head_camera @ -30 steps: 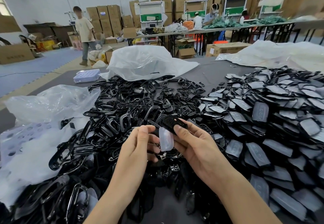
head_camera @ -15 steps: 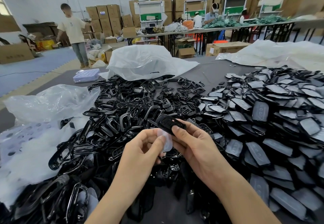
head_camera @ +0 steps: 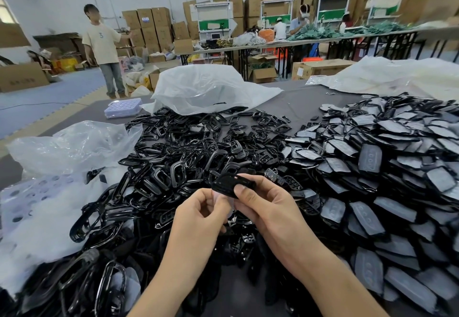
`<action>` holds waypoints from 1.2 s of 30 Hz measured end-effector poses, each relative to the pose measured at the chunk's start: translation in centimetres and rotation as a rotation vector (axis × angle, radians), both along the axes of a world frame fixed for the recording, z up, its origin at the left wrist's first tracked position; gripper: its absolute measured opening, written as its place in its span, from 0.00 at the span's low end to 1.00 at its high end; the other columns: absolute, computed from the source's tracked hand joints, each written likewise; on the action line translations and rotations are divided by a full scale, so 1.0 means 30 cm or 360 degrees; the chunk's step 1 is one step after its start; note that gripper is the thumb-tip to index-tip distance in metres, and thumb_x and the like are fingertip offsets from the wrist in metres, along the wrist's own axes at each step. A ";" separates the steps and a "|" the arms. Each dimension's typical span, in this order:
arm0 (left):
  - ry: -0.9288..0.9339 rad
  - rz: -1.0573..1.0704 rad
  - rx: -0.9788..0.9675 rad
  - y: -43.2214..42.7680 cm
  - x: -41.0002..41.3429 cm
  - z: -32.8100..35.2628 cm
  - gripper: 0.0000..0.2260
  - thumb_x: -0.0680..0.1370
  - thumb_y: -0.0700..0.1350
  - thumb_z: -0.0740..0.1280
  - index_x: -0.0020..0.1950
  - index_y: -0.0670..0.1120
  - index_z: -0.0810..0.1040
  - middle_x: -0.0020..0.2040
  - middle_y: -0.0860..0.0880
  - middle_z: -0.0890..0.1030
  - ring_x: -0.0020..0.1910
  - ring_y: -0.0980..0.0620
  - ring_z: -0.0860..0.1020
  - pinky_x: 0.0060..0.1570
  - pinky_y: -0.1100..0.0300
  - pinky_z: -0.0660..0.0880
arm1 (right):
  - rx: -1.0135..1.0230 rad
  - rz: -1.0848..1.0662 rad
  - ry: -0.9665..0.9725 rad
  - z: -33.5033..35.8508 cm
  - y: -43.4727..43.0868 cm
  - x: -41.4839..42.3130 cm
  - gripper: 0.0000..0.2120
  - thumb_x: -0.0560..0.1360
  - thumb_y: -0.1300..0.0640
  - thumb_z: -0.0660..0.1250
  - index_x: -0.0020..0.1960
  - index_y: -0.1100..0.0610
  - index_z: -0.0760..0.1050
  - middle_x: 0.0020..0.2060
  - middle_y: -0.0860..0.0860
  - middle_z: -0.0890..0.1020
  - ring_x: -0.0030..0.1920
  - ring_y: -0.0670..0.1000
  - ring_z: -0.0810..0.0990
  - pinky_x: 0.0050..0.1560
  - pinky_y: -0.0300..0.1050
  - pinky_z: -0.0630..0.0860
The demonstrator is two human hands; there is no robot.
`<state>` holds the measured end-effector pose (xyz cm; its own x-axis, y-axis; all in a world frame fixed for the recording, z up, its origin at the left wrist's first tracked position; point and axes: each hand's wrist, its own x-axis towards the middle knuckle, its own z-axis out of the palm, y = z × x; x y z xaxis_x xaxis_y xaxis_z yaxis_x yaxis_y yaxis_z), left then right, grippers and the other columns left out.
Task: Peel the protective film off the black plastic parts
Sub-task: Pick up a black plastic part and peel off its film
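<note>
My right hand grips a small black plastic part between thumb and fingers, just above the heap. My left hand is curled beside it, its fingertips pinching a piece of clear film that hangs under the part. Most of the film is hidden between the two hands. A pile of glossy black frames lies under and left of my hands. On the right rises a heap of black parts with dull film on them.
Clear plastic bags lie at the left and a white bag at the back of the grey table. A small perforated tray sits at the far left edge. A person stands on the floor beyond.
My left hand has closed in against my right hand, and the film that hung free between them is now mostly covered. The person in the background has turned and stepped right.
</note>
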<state>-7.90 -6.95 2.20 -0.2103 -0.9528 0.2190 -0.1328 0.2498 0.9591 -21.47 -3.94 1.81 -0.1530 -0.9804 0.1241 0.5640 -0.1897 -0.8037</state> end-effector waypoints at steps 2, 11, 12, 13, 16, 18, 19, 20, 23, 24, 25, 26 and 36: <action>0.0053 -0.0021 0.0045 0.002 -0.001 0.003 0.11 0.76 0.46 0.67 0.33 0.47 0.75 0.29 0.50 0.77 0.28 0.53 0.74 0.30 0.66 0.72 | 0.0000 0.0034 -0.0054 -0.004 0.001 0.007 0.11 0.72 0.61 0.74 0.54 0.61 0.83 0.57 0.62 0.84 0.59 0.59 0.84 0.56 0.42 0.80; 0.0297 -0.0087 0.0000 0.003 0.004 0.018 0.03 0.77 0.39 0.70 0.47 0.41 0.78 0.33 0.48 0.81 0.33 0.55 0.76 0.38 0.67 0.75 | 0.0002 0.0033 -0.0123 0.005 0.004 0.002 0.10 0.72 0.63 0.73 0.53 0.62 0.83 0.57 0.63 0.84 0.59 0.59 0.84 0.55 0.42 0.81; 0.0305 -0.0094 0.0004 0.003 0.004 0.018 0.03 0.77 0.40 0.70 0.48 0.41 0.78 0.33 0.48 0.81 0.33 0.56 0.76 0.38 0.68 0.75 | 0.0010 0.0019 -0.0119 0.004 0.004 0.003 0.12 0.72 0.63 0.73 0.54 0.63 0.82 0.57 0.63 0.84 0.59 0.59 0.84 0.55 0.42 0.81; 0.0312 -0.0102 0.0015 0.004 0.003 0.018 0.04 0.77 0.40 0.71 0.48 0.42 0.78 0.33 0.48 0.80 0.33 0.56 0.76 0.38 0.69 0.74 | 0.0016 0.0013 -0.0116 0.004 0.006 0.003 0.12 0.72 0.63 0.73 0.55 0.63 0.82 0.57 0.63 0.84 0.59 0.59 0.84 0.55 0.42 0.81; 0.0291 -0.0107 0.0019 0.007 0.003 0.018 0.04 0.77 0.41 0.70 0.49 0.43 0.78 0.32 0.49 0.79 0.32 0.56 0.74 0.35 0.70 0.72 | 0.0012 0.0038 -0.0114 0.006 0.011 0.007 0.11 0.73 0.63 0.73 0.55 0.63 0.82 0.56 0.62 0.84 0.58 0.58 0.84 0.55 0.41 0.81; 0.0284 -0.0113 0.0011 0.005 0.004 0.019 0.04 0.77 0.41 0.70 0.49 0.42 0.78 0.32 0.48 0.77 0.32 0.56 0.72 0.34 0.70 0.70 | 0.0002 0.0063 -0.0142 0.006 0.012 0.009 0.10 0.73 0.63 0.73 0.54 0.62 0.83 0.56 0.62 0.84 0.58 0.58 0.84 0.54 0.40 0.80; 0.0284 -0.0122 0.0008 0.004 0.004 0.018 0.04 0.77 0.41 0.69 0.49 0.42 0.78 0.32 0.48 0.76 0.32 0.55 0.71 0.33 0.70 0.69 | -0.0006 0.0078 -0.0151 0.006 0.013 0.010 0.09 0.73 0.64 0.73 0.54 0.62 0.83 0.56 0.62 0.84 0.58 0.58 0.84 0.55 0.40 0.80; 0.0282 -0.0133 0.0002 0.002 0.004 0.018 0.04 0.77 0.41 0.69 0.49 0.42 0.77 0.31 0.48 0.75 0.32 0.55 0.70 0.33 0.70 0.69 | -0.0016 0.0094 -0.0154 0.005 0.012 0.011 0.09 0.74 0.63 0.73 0.54 0.62 0.83 0.56 0.62 0.84 0.58 0.58 0.84 0.55 0.40 0.80; 0.0265 -0.0155 -0.0014 0.001 0.006 0.018 0.03 0.78 0.42 0.69 0.49 0.42 0.78 0.31 0.49 0.74 0.31 0.56 0.70 0.33 0.69 0.69 | -0.0043 0.0128 -0.0141 0.002 0.011 0.013 0.09 0.74 0.63 0.73 0.54 0.61 0.84 0.57 0.61 0.84 0.59 0.58 0.84 0.56 0.41 0.80; 0.0258 -0.0154 -0.0014 0.000 0.006 0.017 0.03 0.78 0.42 0.69 0.48 0.43 0.79 0.31 0.49 0.74 0.32 0.55 0.70 0.33 0.69 0.69 | -0.0047 0.0135 -0.0144 0.001 0.011 0.012 0.09 0.75 0.63 0.73 0.55 0.61 0.83 0.57 0.61 0.84 0.59 0.58 0.84 0.57 0.41 0.80; 0.0250 -0.0152 -0.0015 -0.001 0.007 0.017 0.03 0.78 0.43 0.69 0.48 0.44 0.79 0.31 0.50 0.75 0.32 0.55 0.70 0.34 0.68 0.69 | -0.0048 0.0141 -0.0156 0.001 0.010 0.010 0.10 0.75 0.63 0.72 0.56 0.62 0.83 0.57 0.62 0.84 0.59 0.58 0.84 0.57 0.42 0.80; 0.0241 -0.0153 -0.0018 -0.002 0.006 0.016 0.03 0.78 0.44 0.69 0.49 0.45 0.80 0.32 0.50 0.75 0.33 0.55 0.71 0.34 0.67 0.70 | -0.0049 0.0148 -0.0173 0.002 0.010 0.009 0.10 0.75 0.63 0.72 0.56 0.63 0.82 0.58 0.62 0.84 0.60 0.59 0.83 0.57 0.42 0.80; 0.0121 0.0015 -0.0086 0.000 0.011 0.004 0.14 0.74 0.62 0.64 0.41 0.54 0.82 0.29 0.55 0.78 0.31 0.59 0.75 0.35 0.71 0.72 | 0.0060 -0.0002 -0.0347 0.012 -0.002 -0.008 0.14 0.70 0.65 0.71 0.56 0.65 0.80 0.55 0.62 0.85 0.55 0.57 0.85 0.51 0.42 0.82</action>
<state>-7.57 -6.95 2.32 -0.1824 -0.9410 0.2851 -0.0628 0.3006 0.9517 -21.72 -4.00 2.18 -0.1732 -0.9835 0.0513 0.7249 -0.1626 -0.6694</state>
